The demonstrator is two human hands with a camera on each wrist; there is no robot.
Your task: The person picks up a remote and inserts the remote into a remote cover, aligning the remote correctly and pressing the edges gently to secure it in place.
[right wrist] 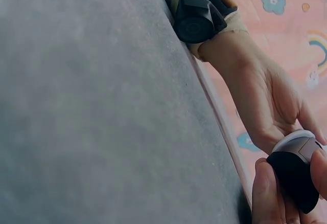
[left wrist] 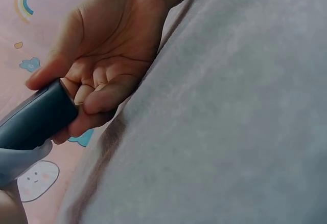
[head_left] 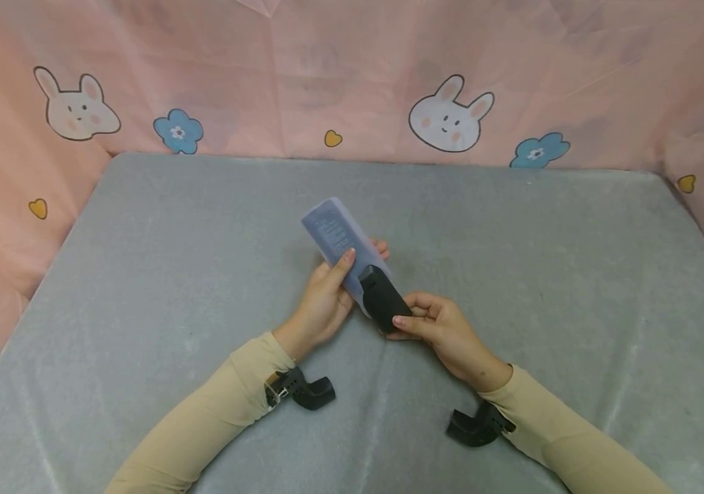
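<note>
My left hand (head_left: 321, 309) holds a flat, translucent blue-violet sleeve-like thing (head_left: 335, 230) with pale print, thumb across its front and fingertips showing past its far edge. A black, rounded, elongated object (head_left: 384, 303) overlaps the sleeve's lower end. My right hand (head_left: 451, 336) pinches this object's near end between thumb and fingers. In the left wrist view, the black object (left wrist: 38, 119) has a squarish end at the right fingertips, and the pale sleeve (left wrist: 20, 162) wraps its other side. The right wrist view shows the black object (right wrist: 294, 178) against the sleeve's whitish rim (right wrist: 294, 136).
Grey cloth covers the table (head_left: 142, 274) beneath both hands. A pink curtain (head_left: 352, 82) with rabbits, flowers and hearts stands along its back and sides. Black wrist cameras are strapped on the left sleeve (head_left: 216, 398) and the right sleeve (head_left: 574, 439).
</note>
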